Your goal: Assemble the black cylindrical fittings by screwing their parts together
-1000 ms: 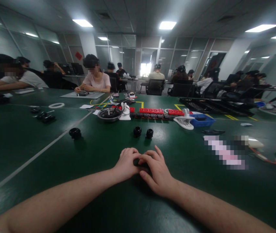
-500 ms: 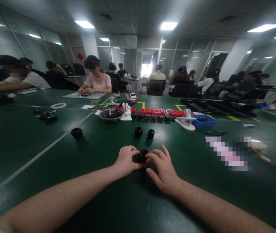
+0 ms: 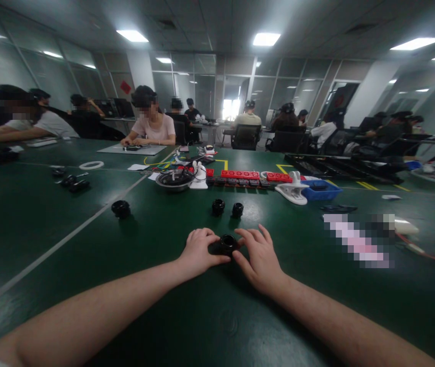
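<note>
On the green table point(image 3: 202, 321) in front of me, my left hand point(image 3: 199, 251) is closed around a black cable gland point(image 3: 227, 245). Its round open top faces up, and the thumb and fingers grip it from the left side. My right hand point(image 3: 258, 259) is at its right, fingers spread and curved; the fingertips are very close to the gland, and whether they touch it I cannot tell. Beyond my hands stand two more black glands, a larger one point(image 3: 218, 207) and a smaller one point(image 3: 237, 210). Another black gland point(image 3: 121, 209) stands farther left.
Behind these are a metal bowl point(image 3: 174, 180), red blocks point(image 3: 240, 174) in a row, a white clamp stand point(image 3: 293, 191) and a blue bin point(image 3: 321, 189). Small black parts point(image 3: 72, 181) lie at left. Wires and a blurred pink item are at right. A co-worker point(image 3: 151, 122) sits across the table.
My right hand has drawn back slightly to the right from the gland, uncovering its round top. The left hand keeps its hold in the same place.
</note>
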The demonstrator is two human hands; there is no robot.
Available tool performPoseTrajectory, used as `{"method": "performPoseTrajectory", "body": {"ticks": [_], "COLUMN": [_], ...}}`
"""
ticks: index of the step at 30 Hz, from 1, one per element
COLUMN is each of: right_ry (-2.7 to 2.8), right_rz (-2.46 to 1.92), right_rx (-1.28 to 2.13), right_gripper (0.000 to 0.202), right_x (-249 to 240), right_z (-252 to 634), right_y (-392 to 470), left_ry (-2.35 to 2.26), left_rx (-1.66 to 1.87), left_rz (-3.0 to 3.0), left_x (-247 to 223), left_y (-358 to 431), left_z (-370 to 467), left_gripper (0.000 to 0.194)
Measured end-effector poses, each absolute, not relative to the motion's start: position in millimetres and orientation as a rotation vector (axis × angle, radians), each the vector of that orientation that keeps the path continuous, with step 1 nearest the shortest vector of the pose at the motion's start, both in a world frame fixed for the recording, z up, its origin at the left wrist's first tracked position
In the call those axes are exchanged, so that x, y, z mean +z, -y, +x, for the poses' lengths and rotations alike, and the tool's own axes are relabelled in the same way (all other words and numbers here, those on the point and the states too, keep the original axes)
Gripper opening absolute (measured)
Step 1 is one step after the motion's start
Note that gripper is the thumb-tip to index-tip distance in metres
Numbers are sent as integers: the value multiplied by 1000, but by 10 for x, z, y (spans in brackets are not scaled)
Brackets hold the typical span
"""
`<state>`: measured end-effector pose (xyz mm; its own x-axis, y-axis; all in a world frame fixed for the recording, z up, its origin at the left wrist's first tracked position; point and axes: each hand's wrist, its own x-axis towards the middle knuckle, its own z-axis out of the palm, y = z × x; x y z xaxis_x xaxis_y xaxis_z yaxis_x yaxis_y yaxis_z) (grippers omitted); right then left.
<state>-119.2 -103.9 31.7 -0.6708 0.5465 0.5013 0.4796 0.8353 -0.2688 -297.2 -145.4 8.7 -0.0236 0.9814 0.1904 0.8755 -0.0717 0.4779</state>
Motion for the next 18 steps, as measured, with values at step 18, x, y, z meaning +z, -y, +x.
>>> {"method": "performPoseTrajectory", "body": {"ticks": [18], "right_ry": [2484], "right_rz": [-802], "right_rx": [70], "right_gripper": [56], "right_x": [322], "right_z": [-1298], "right_y": [1064], "left_ry": [-1998], "left_rx": [700], "left_rz": [2078], "left_x": [87], "left_y": [1470], "left_z": [-2938], "left_gripper": [36]}}
